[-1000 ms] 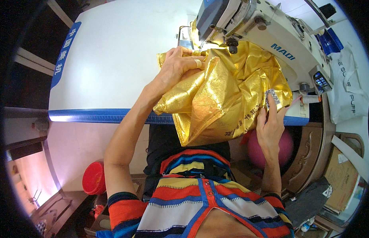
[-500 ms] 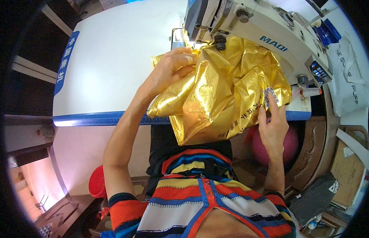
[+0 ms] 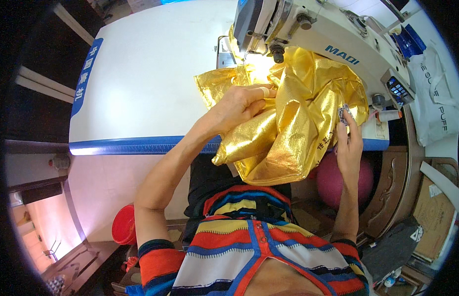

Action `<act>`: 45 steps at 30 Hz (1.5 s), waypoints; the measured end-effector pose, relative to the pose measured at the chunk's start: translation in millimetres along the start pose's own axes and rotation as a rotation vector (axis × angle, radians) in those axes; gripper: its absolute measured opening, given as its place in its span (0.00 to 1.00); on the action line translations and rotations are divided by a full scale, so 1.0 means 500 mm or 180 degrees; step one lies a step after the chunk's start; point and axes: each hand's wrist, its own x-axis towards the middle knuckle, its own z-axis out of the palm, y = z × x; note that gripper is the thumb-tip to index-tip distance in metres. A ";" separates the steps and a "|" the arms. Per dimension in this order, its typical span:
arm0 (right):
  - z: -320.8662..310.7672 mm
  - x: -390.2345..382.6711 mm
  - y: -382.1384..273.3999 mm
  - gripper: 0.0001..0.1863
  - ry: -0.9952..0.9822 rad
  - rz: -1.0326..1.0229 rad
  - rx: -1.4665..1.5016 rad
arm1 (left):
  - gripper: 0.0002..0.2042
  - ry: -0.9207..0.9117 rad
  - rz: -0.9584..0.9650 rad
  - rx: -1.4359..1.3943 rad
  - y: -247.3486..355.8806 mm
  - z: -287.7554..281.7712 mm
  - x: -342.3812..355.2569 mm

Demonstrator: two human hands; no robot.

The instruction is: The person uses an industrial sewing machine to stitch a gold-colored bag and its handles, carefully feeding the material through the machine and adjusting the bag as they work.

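A shiny gold bag [image 3: 293, 123] of crinkled metallic fabric lies bunched on the sewing machine's table and droops over its front edge. My left hand [image 3: 242, 104], a ring on one finger, is closed on the fabric just in front of the needle area. To its left a flat gold flap spreads across the white top. My right hand [image 3: 349, 140] grips the bag's right side, beside a small patterned black-and-white patch. Above the bag stands the white sewing machine [image 3: 328, 39], its lamp glaring on the gold. Folds hide the fingertips of my left hand.
The white tabletop [image 3: 145, 84] stretches to the left, with a blue ruled strip [image 3: 141, 146] along its front. A thread spool [image 3: 388, 115] lies at the right. Under the table are a pink round object [image 3: 344, 180] and a red bucket [image 3: 124, 225].
My left hand has shifted right and nearer to me, bunching the gold bag. The flat flap beside the needle shows more. My right hand has moved slightly right, still on the bag.
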 end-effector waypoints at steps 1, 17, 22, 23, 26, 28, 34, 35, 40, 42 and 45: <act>0.001 0.003 0.000 0.21 -0.0001 0.0006 -0.0005 | 0.15 -0.0018 -0.0056 -0.0043 -0.002 -0.001 0.002; -0.008 -0.032 -0.032 0.17 -0.0019 -0.0082 -0.0746 | 0.29 0.0130 -0.0621 -0.1579 -0.023 -0.029 -0.013; -0.010 -0.034 -0.028 0.17 0.0075 -0.0202 -0.0838 | 0.27 0.0381 -0.0665 -0.1532 -0.023 -0.026 -0.016; -0.011 -0.035 -0.027 0.17 0.0078 -0.0193 -0.0840 | 0.27 0.0371 -0.0664 -0.1532 -0.020 -0.033 -0.017; -0.014 -0.032 -0.029 0.17 -0.0028 -0.0067 -0.0882 | 0.24 0.0370 -0.0784 -0.1383 -0.013 -0.050 -0.018; -0.013 -0.026 -0.034 0.17 -0.0053 -0.0085 -0.0969 | 0.24 0.0328 -0.0501 -0.1024 -0.011 -0.048 -0.016; -0.001 0.019 0.004 0.15 0.0257 -0.0400 -0.1204 | 0.30 0.0251 0.0149 0.1159 -0.015 -0.002 -0.007; 0.001 0.024 0.003 0.15 0.0242 -0.0409 -0.1202 | 0.30 0.0379 0.0290 0.1340 -0.019 0.002 -0.009; 0.009 0.045 -0.009 0.13 0.0105 -0.0068 -0.1535 | 0.35 0.0339 0.0100 0.0889 -0.025 -0.007 -0.010; 0.011 0.057 -0.010 0.13 0.0044 -0.0095 -0.1604 | 0.37 0.0284 -0.0066 0.0617 -0.025 -0.016 -0.006; 0.010 0.063 -0.026 0.13 -0.0062 -0.0061 -0.1691 | 0.44 0.1230 0.0022 0.1822 -0.039 -0.041 -0.014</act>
